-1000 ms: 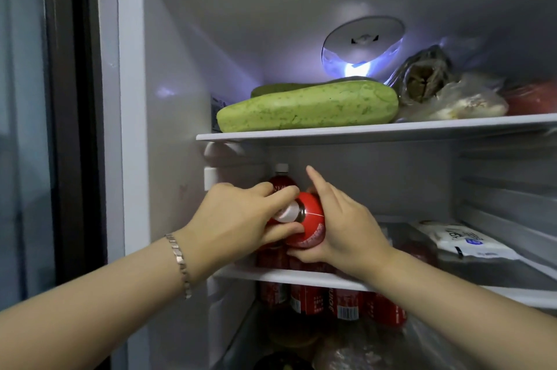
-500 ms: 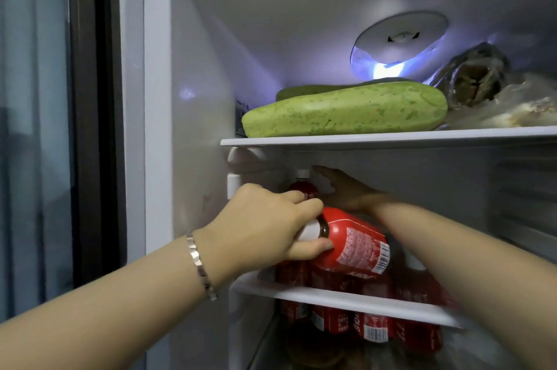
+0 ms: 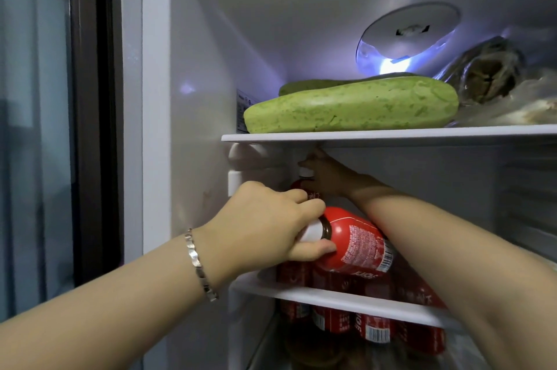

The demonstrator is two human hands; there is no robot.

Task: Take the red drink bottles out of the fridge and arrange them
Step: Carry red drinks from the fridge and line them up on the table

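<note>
head view looks into an open fridge (image 3: 199, 98), with both arms reaching to the middle shelf (image 3: 340, 298) in the lower centre of the frame. the left hand (image 3: 265, 228), with a silver bracelet (image 3: 199, 264) on its wrist, is closed around the neck and white cap of a red drink bottle (image 3: 352, 243); this bottle lies tilted on its side, cap toward the left of the frame, on top of other red bottles (image 3: 328, 279) that stand on the shelf. the right hand (image 3: 325, 176) is deeper inside, just under the upper shelf (image 3: 391, 134), and it touches a standing red bottle (image 3: 304, 181) with a white cap at the back; its fingers curl at the bottle top, but i cannot tell if they really grip it, because this part is dark. more red bottles (image 3: 370, 327) are seen below the middle shelf, through its edge. on the upper shelf, in the centre right of the frame, lies a long green gourd (image 3: 349, 107), and beside it at the right edge are some plastic bags (image 3: 494, 74) with food. the round fridge lamp (image 3: 407, 38) shines above the gourd.
</note>
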